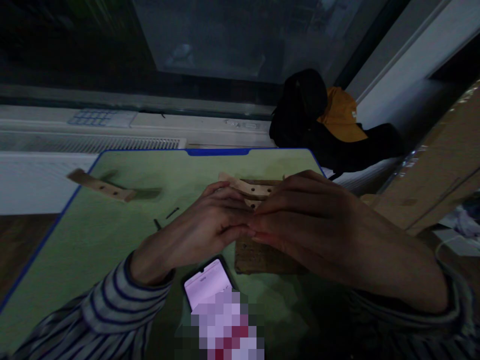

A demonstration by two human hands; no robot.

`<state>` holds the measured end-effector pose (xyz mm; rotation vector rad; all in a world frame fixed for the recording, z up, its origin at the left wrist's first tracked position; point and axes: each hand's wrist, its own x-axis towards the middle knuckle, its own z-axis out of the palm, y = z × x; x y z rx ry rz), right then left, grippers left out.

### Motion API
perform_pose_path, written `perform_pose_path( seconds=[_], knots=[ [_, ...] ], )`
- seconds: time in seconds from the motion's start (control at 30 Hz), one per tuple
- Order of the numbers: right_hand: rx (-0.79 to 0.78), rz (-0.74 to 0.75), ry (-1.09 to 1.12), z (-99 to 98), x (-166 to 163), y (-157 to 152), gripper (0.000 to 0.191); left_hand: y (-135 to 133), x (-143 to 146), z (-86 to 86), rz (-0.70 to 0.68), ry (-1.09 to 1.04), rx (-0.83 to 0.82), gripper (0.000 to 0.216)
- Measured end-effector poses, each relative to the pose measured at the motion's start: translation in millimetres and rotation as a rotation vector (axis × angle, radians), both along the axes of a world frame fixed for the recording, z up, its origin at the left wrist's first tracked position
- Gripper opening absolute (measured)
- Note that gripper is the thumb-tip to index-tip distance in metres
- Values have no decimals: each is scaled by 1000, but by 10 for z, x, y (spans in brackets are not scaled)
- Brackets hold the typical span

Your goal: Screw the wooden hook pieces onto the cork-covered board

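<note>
Two pale, curved wooden pieces with drilled holes lie over a darker brown wooden block on the green table; the far wooden piece (245, 188) shows most plainly. My left hand (210, 220) is closed at their left end, its fingers pressed on the near wooden piece (252, 204). Over the right part my right hand (303, 215) is closed in a pinch, fingertips meeting those of the left. Whatever sits between its fingers is hidden. The brown block (262, 260) shows below both hands.
Another holed wooden piece (103, 187) rests at the table's left edge. Two small dark slim items, the farther one (172, 213) possibly a screw, lie by my left wrist. A lit phone (208, 282) is in front. A black bag (300, 107) and yellow cap (343, 115) stand beyond.
</note>
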<state>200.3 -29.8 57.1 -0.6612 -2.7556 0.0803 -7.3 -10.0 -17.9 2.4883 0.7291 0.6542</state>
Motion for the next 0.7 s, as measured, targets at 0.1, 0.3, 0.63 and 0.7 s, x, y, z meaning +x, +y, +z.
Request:
perform_pose_path(
  seconds=[0.1, 0.3, 0.63, 0.7],
  knots=[
    [44, -26, 4, -32, -16, 17, 22, 2, 8, 16, -10, 14, -17, 21],
    [47, -23, 20, -65, -31, 31, 18, 5, 24, -7, 70, -5, 6, 19],
    [24, 35, -25, 45, 36, -14, 26, 17, 4, -36, 49, -42, 43, 16],
    [29, 20, -39, 52, 32, -18, 25, 9, -3, -26, 40, -5, 30, 17]
  ],
)
